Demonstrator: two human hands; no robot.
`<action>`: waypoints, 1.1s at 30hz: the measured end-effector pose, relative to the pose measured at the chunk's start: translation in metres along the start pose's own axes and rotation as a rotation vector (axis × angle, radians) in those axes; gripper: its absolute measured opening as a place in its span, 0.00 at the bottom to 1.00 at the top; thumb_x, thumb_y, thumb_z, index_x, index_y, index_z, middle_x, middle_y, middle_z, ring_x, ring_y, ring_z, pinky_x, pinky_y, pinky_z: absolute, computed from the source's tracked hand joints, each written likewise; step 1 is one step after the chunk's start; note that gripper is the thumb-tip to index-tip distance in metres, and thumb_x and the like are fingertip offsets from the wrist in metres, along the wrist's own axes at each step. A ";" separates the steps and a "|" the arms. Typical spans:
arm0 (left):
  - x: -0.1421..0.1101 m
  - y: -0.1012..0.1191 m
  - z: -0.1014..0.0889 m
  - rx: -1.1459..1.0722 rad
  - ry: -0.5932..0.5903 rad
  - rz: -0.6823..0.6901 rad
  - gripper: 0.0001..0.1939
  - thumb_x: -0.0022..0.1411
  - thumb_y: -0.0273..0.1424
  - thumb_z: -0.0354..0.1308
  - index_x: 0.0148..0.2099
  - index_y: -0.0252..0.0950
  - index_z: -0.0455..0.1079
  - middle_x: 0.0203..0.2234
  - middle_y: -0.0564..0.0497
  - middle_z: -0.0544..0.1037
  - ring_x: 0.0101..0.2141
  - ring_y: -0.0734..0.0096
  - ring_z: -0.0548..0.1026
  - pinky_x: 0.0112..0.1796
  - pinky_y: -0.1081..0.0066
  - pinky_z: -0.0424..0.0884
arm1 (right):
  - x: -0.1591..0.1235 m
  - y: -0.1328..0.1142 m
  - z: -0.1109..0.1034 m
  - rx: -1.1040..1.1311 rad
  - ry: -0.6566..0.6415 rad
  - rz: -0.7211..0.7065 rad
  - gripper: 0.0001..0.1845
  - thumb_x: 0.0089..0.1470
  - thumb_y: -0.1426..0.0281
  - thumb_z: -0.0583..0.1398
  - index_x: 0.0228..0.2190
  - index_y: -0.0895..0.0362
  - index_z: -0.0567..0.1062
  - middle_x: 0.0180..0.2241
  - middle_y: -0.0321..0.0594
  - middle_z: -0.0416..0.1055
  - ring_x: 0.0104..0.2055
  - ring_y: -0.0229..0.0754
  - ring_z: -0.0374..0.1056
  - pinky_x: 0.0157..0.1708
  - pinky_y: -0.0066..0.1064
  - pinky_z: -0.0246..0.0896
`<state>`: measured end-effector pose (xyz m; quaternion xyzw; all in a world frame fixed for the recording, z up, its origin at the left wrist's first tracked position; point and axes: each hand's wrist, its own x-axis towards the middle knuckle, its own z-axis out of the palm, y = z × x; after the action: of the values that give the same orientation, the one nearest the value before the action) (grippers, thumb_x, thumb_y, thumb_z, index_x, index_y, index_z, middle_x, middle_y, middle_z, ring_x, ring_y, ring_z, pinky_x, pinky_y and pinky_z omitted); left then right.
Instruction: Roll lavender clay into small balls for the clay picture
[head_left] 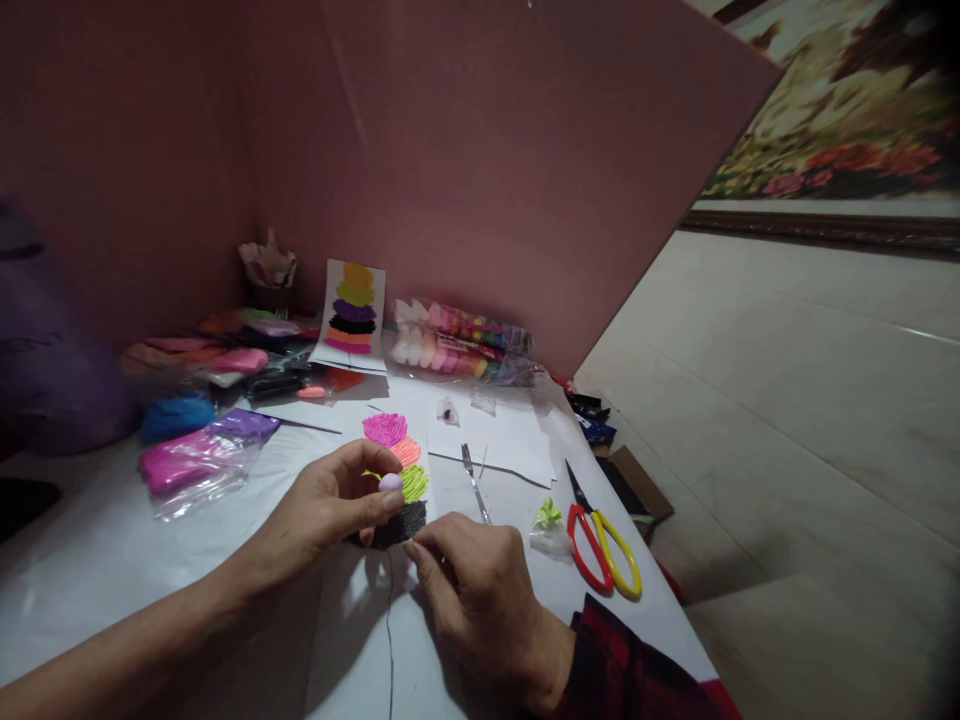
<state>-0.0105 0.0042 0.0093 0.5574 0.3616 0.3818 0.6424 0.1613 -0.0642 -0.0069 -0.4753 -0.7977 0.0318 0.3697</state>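
My left hand point(341, 500) pinches a small lilac clay ball point(390, 483) between thumb and fingers, just over a white sheet. On that sheet are textured patches: a magenta one point(385, 429), a coral one point(406, 451), a lime one point(415, 485) and a black one point(405, 527). My right hand point(480, 590) is closed in a pinch by the black patch's lower edge; what sits in its fingertips is too small to name. Beyond it lies a silver fork point(474, 482). To the right rest scissors point(604, 545) with one red and one yellow handle.
A card point(350, 315) with stacked colour bands leans near the wall. Beside it are packs of coloured clay point(457, 340). Bagged clay point(199, 455) and a large purple bottle point(60, 340) stand left. A small bag point(550, 535) holds lime clay. The table's edge runs along the right.
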 end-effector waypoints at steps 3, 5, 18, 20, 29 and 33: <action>-0.002 0.003 0.003 0.021 0.015 0.001 0.15 0.56 0.42 0.61 0.30 0.36 0.65 0.17 0.58 0.68 0.19 0.77 0.62 0.22 0.76 0.58 | 0.000 0.000 0.000 -0.008 -0.005 0.001 0.08 0.55 0.74 0.55 0.27 0.58 0.73 0.24 0.37 0.73 0.22 0.35 0.66 0.23 0.26 0.54; -0.004 0.006 0.006 0.043 0.012 -0.001 0.19 0.58 0.46 0.56 0.26 0.35 0.64 0.16 0.56 0.67 0.18 0.77 0.61 0.20 0.76 0.55 | 0.000 -0.001 0.000 -0.012 -0.013 0.005 0.08 0.56 0.73 0.55 0.27 0.58 0.73 0.24 0.38 0.73 0.23 0.35 0.66 0.23 0.26 0.54; -0.002 0.003 0.001 -0.024 0.140 0.006 0.19 0.49 0.37 0.67 0.42 0.37 0.69 0.26 0.55 0.73 0.22 0.77 0.65 0.24 0.75 0.62 | -0.001 0.000 0.001 -0.015 -0.009 0.000 0.08 0.56 0.73 0.55 0.27 0.58 0.73 0.24 0.37 0.73 0.23 0.35 0.66 0.23 0.26 0.54; -0.003 0.004 0.002 -0.034 0.151 0.005 0.17 0.49 0.39 0.67 0.38 0.37 0.68 0.23 0.57 0.71 0.20 0.77 0.64 0.23 0.75 0.61 | -0.001 0.000 0.001 -0.017 -0.013 0.002 0.09 0.56 0.73 0.54 0.27 0.58 0.72 0.24 0.37 0.73 0.23 0.35 0.66 0.23 0.26 0.54; -0.006 0.013 0.012 -0.047 0.133 0.032 0.20 0.59 0.45 0.56 0.24 0.34 0.65 0.18 0.56 0.66 0.19 0.78 0.59 0.21 0.75 0.55 | -0.001 -0.002 0.000 -0.032 -0.031 -0.009 0.10 0.57 0.72 0.53 0.27 0.58 0.72 0.23 0.37 0.72 0.23 0.35 0.66 0.24 0.26 0.54; -0.005 0.007 0.007 -0.075 0.178 -0.008 0.15 0.55 0.41 0.62 0.40 0.35 0.70 0.20 0.57 0.69 0.21 0.77 0.62 0.23 0.76 0.59 | -0.001 -0.002 0.000 -0.018 -0.035 -0.013 0.10 0.57 0.72 0.53 0.26 0.58 0.71 0.22 0.36 0.72 0.22 0.35 0.65 0.23 0.26 0.53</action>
<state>-0.0067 -0.0024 0.0177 0.4954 0.4048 0.4406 0.6298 0.1601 -0.0660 -0.0066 -0.4730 -0.8074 0.0306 0.3514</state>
